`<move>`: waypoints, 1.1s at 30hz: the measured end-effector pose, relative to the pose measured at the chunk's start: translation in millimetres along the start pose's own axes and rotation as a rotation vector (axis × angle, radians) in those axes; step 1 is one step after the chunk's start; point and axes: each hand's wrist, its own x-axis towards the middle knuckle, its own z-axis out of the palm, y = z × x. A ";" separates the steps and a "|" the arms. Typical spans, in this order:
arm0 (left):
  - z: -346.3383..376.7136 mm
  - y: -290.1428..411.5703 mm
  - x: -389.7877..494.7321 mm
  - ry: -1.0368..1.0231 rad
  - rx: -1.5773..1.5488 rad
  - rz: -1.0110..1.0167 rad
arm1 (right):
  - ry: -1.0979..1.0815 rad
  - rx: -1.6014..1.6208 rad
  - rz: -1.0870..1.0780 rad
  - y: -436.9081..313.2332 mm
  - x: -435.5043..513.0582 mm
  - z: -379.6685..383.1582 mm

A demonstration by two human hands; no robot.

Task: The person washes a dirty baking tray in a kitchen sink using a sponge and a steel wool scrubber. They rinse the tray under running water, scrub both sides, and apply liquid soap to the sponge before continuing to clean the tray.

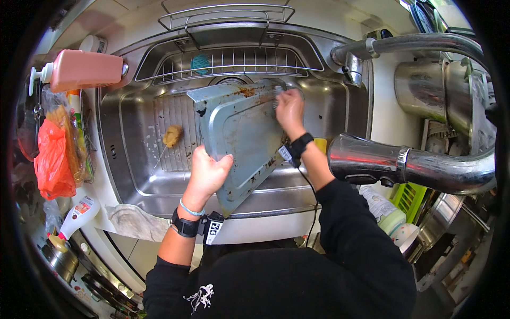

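Observation:
A grey-blue metal tray (243,131) with rust and dark grime along its edges stands tilted in the stainless steel sink (131,167). My left hand (209,171) grips its near left edge, the thumb lying on the broad face. At the far right corner of the tray, my right hand (290,107) is closed around a scrubber (277,95), apparently steel wool, mostly hidden by the fingers and slightly blurred. The scrubber touches the tray's edge. A tan sponge or scouring pad (172,136) lies on the ribbed sink floor to the left.
A wire rack (239,71) at the sink's back holds a teal scrubber (200,64). The chrome faucet head (358,159) juts in beside my right forearm. Left are a pink pump bottle (87,71) and white spray bottle (81,213). A grey cloth (137,221) drapes the front edge.

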 end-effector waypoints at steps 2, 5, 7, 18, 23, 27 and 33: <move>-1.1 -0.5 1.5 0.000 -0.001 -0.020 | -0.129 0.152 -0.160 -21.1 -7.3 -7.1; -2.1 -2.2 1.5 0.008 -0.028 -0.007 | -0.061 0.168 0.000 -27.4 1.1 -9.2; -1.2 -3.5 0.1 0.028 -0.027 -0.046 | -0.009 -0.094 0.012 -31.8 11.6 -14.6; -6.6 -14.1 -5.2 0.043 0.007 -0.074 | -0.061 0.361 0.296 -92.0 1.5 -25.5; -7.5 -16.1 -8.3 0.002 0.025 -0.017 | -0.187 0.279 -0.363 -97.8 -3.1 -13.9; -6.4 -14.9 -9.8 0.036 -0.040 -0.043 | -0.152 0.429 -0.142 -102.2 -7.2 -12.9; -6.8 -17.6 -8.1 0.013 -0.002 0.040 | -0.278 0.269 -0.187 -126.5 -17.5 -34.8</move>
